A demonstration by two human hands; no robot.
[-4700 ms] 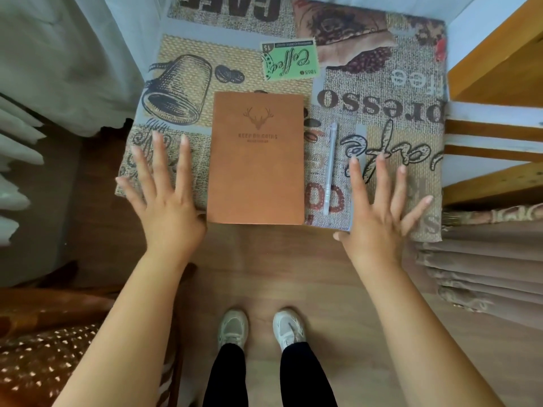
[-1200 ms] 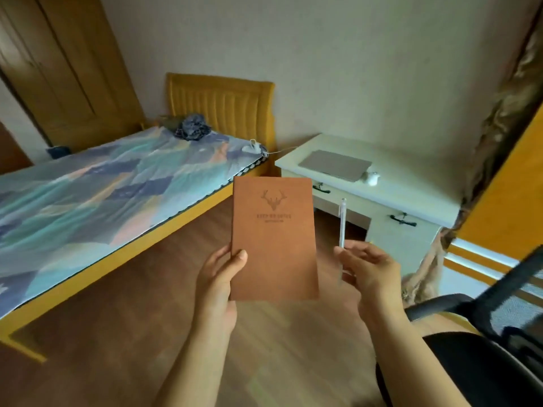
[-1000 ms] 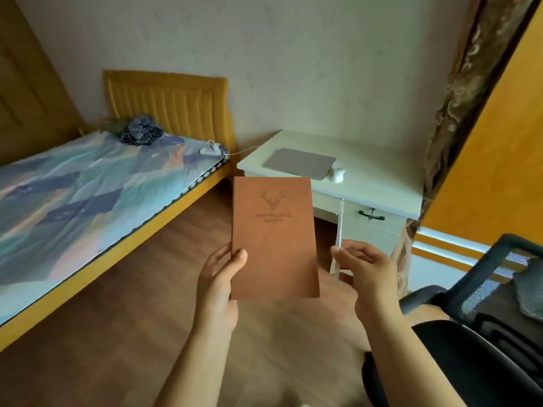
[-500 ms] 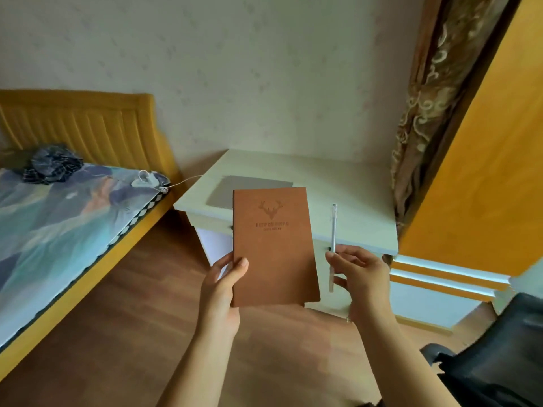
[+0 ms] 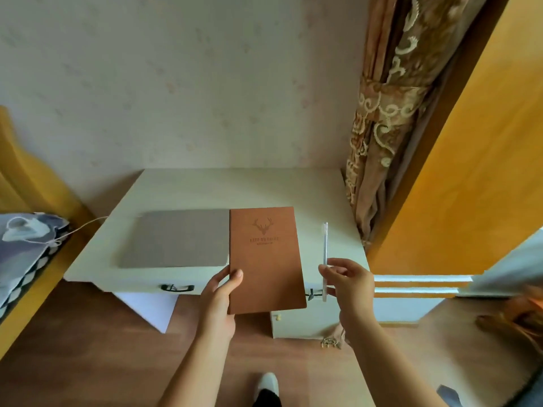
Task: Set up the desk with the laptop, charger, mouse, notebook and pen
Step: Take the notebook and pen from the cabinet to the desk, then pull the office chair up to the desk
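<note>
My left hand (image 5: 219,298) grips the bottom left corner of a brown notebook (image 5: 266,257) with a deer stamped on its cover, held upright over the desk's front edge. My right hand (image 5: 348,282) pinches a slim white pen (image 5: 325,248) upright, just right of the notebook. On the white desk (image 5: 241,186) lies a closed grey laptop (image 5: 176,237), its right edge hidden behind the notebook. The mouse is not visible; the notebook covers that spot. A white charger (image 5: 22,229) with its cable rests on the bed at the left.
The desk stands against the wall, with a patterned curtain (image 5: 385,118) and an orange wooden panel (image 5: 470,160) to its right. A bed with a yellow headboard (image 5: 32,177) sits at the left. The desk's drawers have black handles (image 5: 177,287). My shoe shows on the wood floor below.
I have picked the notebook and pen up from a printed table, turned and walked up to the white desk. The desk now fills the middle of the view; the bed has slid left.
</note>
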